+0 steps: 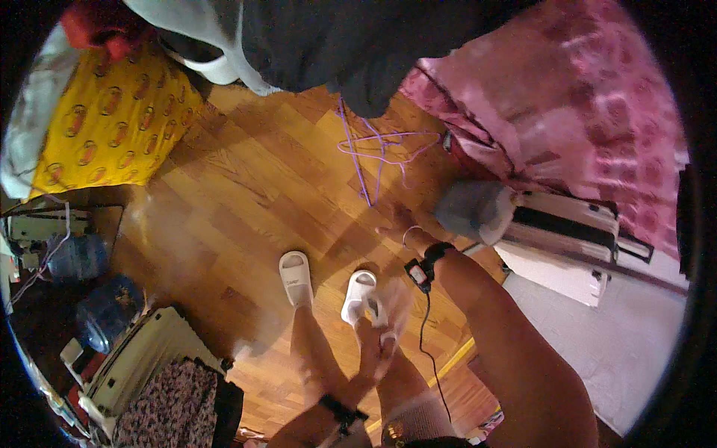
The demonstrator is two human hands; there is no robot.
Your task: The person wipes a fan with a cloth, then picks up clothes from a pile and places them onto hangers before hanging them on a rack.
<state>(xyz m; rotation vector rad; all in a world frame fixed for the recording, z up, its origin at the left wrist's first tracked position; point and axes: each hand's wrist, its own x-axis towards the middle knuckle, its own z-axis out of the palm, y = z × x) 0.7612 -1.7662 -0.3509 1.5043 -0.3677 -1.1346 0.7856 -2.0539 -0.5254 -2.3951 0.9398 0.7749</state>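
Note:
My right hand (400, 224) is stretched out low over the wood floor, thumb apart from the fingers, with nothing seen in it. Just beyond it, two purple wire clothes hangers (382, 144) lie crossed on the floor. A black wristband (438, 256) with a small cabled device (417, 274) is strapped to my right wrist. My left hand (376, 336) is in front of my legs, above one white slide sandal (358, 291). Something pale and blurred (399, 305) shows at its fingers; whether it is held is unclear. The other sandal (294, 274) stands to its left.
Dark cloth (325, 45) hangs at the top. A pink cover (521, 95) drapes at the right, above a grey rounded object (473, 210) and a pale suitcase (566, 224). Yellow patterned cloth (112, 126), large water bottles (109, 308) and another suitcase (151, 347) line the left.

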